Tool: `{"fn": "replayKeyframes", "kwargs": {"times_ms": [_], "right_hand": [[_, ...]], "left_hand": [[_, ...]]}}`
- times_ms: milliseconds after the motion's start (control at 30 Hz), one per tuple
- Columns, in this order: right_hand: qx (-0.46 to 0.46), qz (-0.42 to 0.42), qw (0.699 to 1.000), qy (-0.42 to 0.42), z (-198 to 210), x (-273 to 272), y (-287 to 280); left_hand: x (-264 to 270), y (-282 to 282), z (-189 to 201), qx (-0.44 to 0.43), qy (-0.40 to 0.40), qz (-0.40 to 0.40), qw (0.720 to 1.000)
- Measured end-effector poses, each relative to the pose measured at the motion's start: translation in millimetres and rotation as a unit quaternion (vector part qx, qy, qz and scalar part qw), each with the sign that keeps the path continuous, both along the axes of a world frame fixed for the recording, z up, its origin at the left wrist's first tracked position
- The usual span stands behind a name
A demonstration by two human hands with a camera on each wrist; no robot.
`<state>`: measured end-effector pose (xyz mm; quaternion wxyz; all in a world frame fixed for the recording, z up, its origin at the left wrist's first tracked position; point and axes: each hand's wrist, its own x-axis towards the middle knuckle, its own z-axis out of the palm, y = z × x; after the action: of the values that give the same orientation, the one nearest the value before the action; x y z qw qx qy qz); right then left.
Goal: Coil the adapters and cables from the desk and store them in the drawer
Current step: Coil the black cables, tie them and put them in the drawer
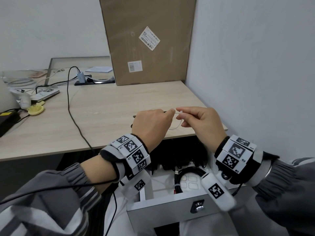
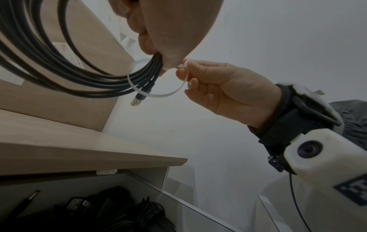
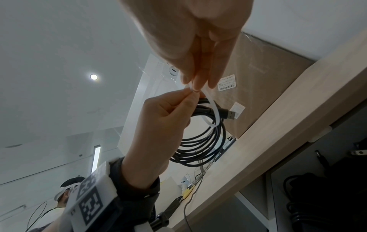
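A coiled black USB cable (image 2: 59, 62) hangs from my left hand (image 1: 170, 111) just above the desk's front right corner (image 1: 196, 130). Its USB plug (image 2: 137, 102) sticks out of the bundle. A white tie strip (image 2: 158, 94) loops around the coil's strands. My left hand's fingers curl round the coil and pinch one end of the strip. My right hand (image 1: 179, 114) pinches the other end, fingertips almost touching the left's. In the head view the coil is mostly hidden behind the left hand. Below, the open drawer (image 1: 170, 210) holds a tied black cable coil (image 1: 187, 174) and dark adapters (image 1: 179, 160).
A tall cardboard box (image 1: 148, 40) leans against the back wall, and a white wall runs along the right. A loose black cable (image 1: 71, 113) crosses the desk from a hub (image 1: 81, 77). A yellow object (image 1: 35, 109) and a black power brick (image 1: 6, 120) lie far left.
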<state>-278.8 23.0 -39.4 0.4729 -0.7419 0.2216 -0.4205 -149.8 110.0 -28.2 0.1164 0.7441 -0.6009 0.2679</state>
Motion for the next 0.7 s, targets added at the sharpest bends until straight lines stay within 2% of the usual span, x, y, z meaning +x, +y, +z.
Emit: {"fn": "replayKeyframes", "kwargs": {"times_ms": [333, 700], "right_hand": [[0.006, 0.000, 1.000, 0.009, -1.2, -2.6, -0.4], [0.012, 0.017, 0.999, 0.038, 0.9, -2.2, -1.2]], "left_hand": [[0.3, -0.7, -4.4, 0.005, -0.011, 0.012, 1.000], [-1.9, 1.1, -3.0, 0.053, -0.023, 0.019, 0.998]]}}
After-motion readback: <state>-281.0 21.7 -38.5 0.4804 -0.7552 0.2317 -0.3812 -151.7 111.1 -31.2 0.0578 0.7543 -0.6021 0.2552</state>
